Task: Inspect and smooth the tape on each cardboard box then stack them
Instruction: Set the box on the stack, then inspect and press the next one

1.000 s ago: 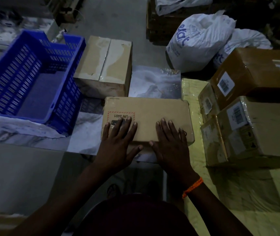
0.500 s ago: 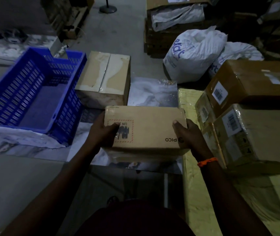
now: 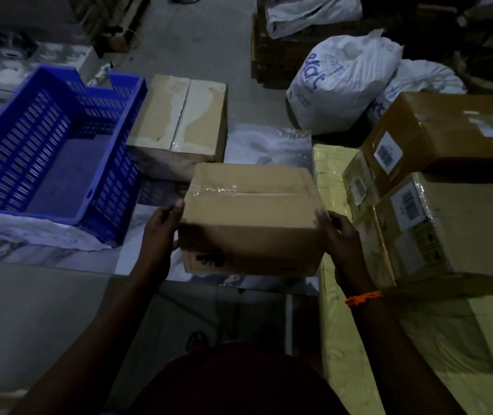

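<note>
Both hands grip a small cardboard box (image 3: 251,217) by its ends, the left hand (image 3: 161,232) wrapped on the left end with the thumb on the top edge and the right hand (image 3: 339,238) closed on the right end, holding it over the near edge of the marbled surface (image 3: 59,253) with its taped seam (image 3: 218,190) facing up. Behind it sits another taped box (image 3: 179,121) just beside a blue crate (image 3: 44,148), while to the right a stack of plastic-wrapped boxes (image 3: 437,187) rests on a yellow wrapped bundle (image 3: 359,339). White bags (image 3: 344,82) lie on the floor beyond, and an orange band (image 3: 362,298) circles the right wrist.
</note>
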Action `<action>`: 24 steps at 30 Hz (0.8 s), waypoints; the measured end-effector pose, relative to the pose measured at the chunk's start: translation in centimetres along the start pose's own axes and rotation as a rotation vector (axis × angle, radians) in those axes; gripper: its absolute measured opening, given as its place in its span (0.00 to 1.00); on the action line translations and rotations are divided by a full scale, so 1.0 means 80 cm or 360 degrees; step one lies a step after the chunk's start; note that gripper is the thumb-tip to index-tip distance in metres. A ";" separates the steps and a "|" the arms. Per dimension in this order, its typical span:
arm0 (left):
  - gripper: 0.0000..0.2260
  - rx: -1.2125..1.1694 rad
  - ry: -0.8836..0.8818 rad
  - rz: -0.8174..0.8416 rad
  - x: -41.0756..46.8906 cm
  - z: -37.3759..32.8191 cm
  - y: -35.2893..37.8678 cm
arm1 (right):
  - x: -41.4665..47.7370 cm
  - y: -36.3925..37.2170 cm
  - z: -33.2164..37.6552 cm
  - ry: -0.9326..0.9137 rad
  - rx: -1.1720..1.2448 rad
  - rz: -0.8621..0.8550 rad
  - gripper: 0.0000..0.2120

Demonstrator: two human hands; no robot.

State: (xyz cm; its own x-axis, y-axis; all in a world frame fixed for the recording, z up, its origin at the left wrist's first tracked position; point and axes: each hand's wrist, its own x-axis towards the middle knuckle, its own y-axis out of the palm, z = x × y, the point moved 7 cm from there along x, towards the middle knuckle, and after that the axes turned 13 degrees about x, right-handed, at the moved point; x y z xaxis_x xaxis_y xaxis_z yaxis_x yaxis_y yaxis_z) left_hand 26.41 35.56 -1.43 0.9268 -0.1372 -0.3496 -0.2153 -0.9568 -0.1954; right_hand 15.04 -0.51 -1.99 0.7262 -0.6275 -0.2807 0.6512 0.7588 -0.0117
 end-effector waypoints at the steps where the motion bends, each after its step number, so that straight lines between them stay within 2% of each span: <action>1: 0.24 0.0071 0.0006 -0.0006 -0.004 0.010 -0.001 | -0.008 0.000 -0.011 -0.0013 -0.0035 0.0026 0.24; 7: 0.16 0.0108 -0.0142 -0.0095 -0.029 0.070 -0.003 | -0.038 -0.022 -0.075 0.0057 -0.0182 0.0002 0.26; 12: 0.18 0.0272 -0.0207 -0.0074 -0.055 0.095 0.003 | -0.056 -0.024 -0.084 -0.0002 -0.0412 -0.0011 0.25; 14: 0.24 0.0533 -0.0020 -0.0157 -0.052 0.082 0.004 | -0.058 -0.009 -0.064 -0.0211 -0.0717 -0.0038 0.29; 17: 0.31 0.1139 0.0646 -0.0265 -0.035 0.034 0.031 | -0.053 0.043 -0.036 -0.0777 -0.1114 0.0125 0.34; 18: 0.31 0.1375 0.0812 -0.0242 -0.026 0.019 0.048 | -0.045 0.063 -0.036 -0.0858 -0.1226 0.0225 0.36; 21: 0.33 0.1952 0.0866 0.0024 0.006 0.005 0.096 | -0.014 0.110 -0.046 -0.0733 -0.1518 0.0455 0.40; 24: 0.36 0.2214 0.0819 0.0202 0.022 0.016 0.120 | 0.001 0.126 -0.056 -0.0683 -0.1666 0.0538 0.40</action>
State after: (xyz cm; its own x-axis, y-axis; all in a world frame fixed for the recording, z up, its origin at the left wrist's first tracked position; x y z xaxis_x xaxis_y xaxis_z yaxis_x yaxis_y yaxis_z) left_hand 25.59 26.46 -5.08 0.8203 -0.5558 -0.1346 -0.1399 0.0332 -0.9896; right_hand 20.67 7.85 -6.40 0.9718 -0.2229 -0.0774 0.0586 0.5455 -0.8361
